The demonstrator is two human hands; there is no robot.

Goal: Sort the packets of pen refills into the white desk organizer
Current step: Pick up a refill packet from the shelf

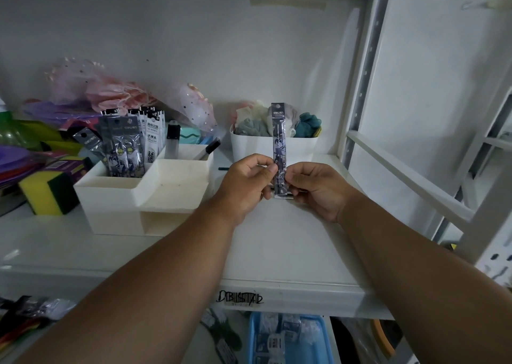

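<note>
Packet (279, 147) upright above the shelf (291, 241), pinched at its lower end between left hand (245, 183) and right hand (318, 189), both hands closed on it from either side. Right of the organizer (116, 197), in front of a white bin (249, 147). More packets (124, 141) standing in the organizer's back-left compartment. Sponge (47, 191) left of it.

A yellow-and-green sponge (47, 191) sits at the shelf's (277, 241) left; a white tub (249, 144) holds cloths; a blue basket (253, 336) lies below.
</note>
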